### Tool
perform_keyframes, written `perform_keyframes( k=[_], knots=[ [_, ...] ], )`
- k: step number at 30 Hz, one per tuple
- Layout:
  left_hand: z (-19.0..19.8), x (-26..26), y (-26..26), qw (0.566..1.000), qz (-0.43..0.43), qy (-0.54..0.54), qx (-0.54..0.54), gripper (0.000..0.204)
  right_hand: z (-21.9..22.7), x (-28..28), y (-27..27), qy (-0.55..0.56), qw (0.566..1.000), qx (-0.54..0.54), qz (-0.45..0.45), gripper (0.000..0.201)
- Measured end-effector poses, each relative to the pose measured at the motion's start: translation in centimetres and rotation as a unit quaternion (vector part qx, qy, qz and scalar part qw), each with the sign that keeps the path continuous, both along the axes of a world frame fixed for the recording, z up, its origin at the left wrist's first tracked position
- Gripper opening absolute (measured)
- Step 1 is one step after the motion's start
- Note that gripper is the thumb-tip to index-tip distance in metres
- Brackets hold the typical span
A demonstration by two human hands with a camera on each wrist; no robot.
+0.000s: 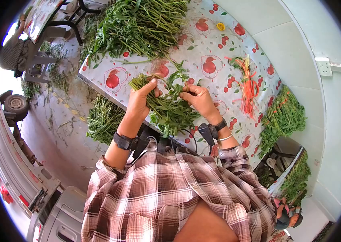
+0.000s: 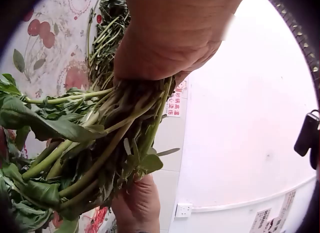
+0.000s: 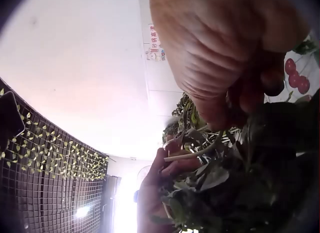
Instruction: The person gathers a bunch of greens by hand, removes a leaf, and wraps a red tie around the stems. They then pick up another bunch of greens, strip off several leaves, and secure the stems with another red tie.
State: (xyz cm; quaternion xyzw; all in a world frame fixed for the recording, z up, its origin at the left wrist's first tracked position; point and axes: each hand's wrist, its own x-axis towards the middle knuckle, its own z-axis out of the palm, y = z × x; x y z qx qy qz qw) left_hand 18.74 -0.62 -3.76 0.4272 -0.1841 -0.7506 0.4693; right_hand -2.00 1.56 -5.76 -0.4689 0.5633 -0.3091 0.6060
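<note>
My left hand (image 1: 140,99) grips a bunch of leafy green stems (image 1: 170,115) near the cut ends, with the thumb laid along them. The leaves spread towards my body over the table's near edge. In the left wrist view the stems (image 2: 107,155) run out from under the palm, packed together. My right hand (image 1: 201,103) pinches a leafy sprig (image 1: 176,86) at the bunch's upper side, thumb and forefinger close together. The right wrist view has its curled fingers over dark leaves (image 3: 215,193), which partly hide the fingertips.
A large heap of greens (image 1: 146,28) covers the far left of the cherry-patterned tablecloth (image 1: 194,60). Orange-red ties (image 1: 250,90) lie to the right, near a yellow ring (image 1: 220,26). Tied bunches (image 1: 283,117) stand by the wall; more greens (image 1: 104,119) lie at the left, below table height.
</note>
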Motion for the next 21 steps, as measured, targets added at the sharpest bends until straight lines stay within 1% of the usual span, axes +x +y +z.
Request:
perform_keyframes(
  k=[1, 3, 7, 9, 10, 11, 13, 14, 15, 17, 18, 19, 20, 21],
  knots=[
    [-0.1, 0.0, 0.2, 1.0, -0.001, -0.001, -0.001, 0.027, 0.3, 0.2, 0.3, -0.001, 1.0, -0.001, -0.001, 0.014],
    [-0.5, -0.1, 0.6, 1.0, 0.003, 0.013, -0.001, 0.023, 0.5, 0.3, 0.7, -0.006, 0.999, -0.036, 0.013, 0.011],
    [-0.6, 0.1, 1.5, 1.0, 0.01, 0.029, 0.005, 0.016, 0.0, 0.1, 1.4, 0.005, 0.998, -0.055, 0.019, 0.012],
    [0.0, 0.3, 1.9, 0.998, 0.024, 0.044, 0.024, 0.017, -0.3, -0.6, 1.3, -0.048, 0.995, -0.034, -0.079, 0.015],
    [0.3, 0.3, 2.0, 0.998, 0.023, 0.046, 0.023, 0.017, -0.6, -1.4, 1.2, -0.091, 0.989, 0.019, -0.115, 0.018],
    [0.5, 0.3, 2.0, 0.999, 0.036, 0.034, 0.01, 0.017, -0.8, -1.8, 1.1, -0.089, 0.989, 0.018, -0.116, 0.018],
    [0.1, 0.5, 2.2, 0.998, 0.05, 0.023, -0.003, 0.016, -0.2, -2.1, 0.7, -0.196, 0.954, 0.05, -0.222, 0.019],
    [-0.7, 0.7, 2.4, 0.998, 0.03, 0.042, -0.038, 0.016, 0.1, -2.0, 0.6, -0.22, 0.944, 0.06, -0.237, 0.02],
    [-0.6, 0.7, 2.5, 0.995, 0.01, 0.06, -0.074, 0.016, 0.5, -1.8, 0.5, -0.22, 0.945, 0.059, -0.235, 0.02],
    [-0.3, 0.1, 3.0, 0.995, 0.017, 0.076, -0.07, 0.017, 1.2, -0.9, 0.7, -0.229, 0.95, 0.069, -0.202, 0.019],
    [0.5, -0.2, 3.2, 0.998, -0.001, 0.029, -0.061, 0.019, 1.3, -0.2, 0.7, -0.232, 0.953, 0.068, -0.183, 0.02],
    [0.9, -0.6, 3.3, 0.998, -0.019, -0.017, -0.052, 0.022, 1.5, 0.4, 0.9, -0.232, 0.953, 0.068, -0.183, 0.02],
    [0.8, -0.9, 3.3, 0.999, -0.015, -0.003, -0.048, 0.031, 1.9, 1.1, 1.1, -0.245, 0.95, 0.092, -0.17, 0.02],
    [1.0, -1.0, 3.2, 0.999, -0.014, -0.003, -0.048, 0.031, 2.3, 1.7, 1.3, -0.257, 0.946, 0.117, -0.156, 0.02]
  ],
)
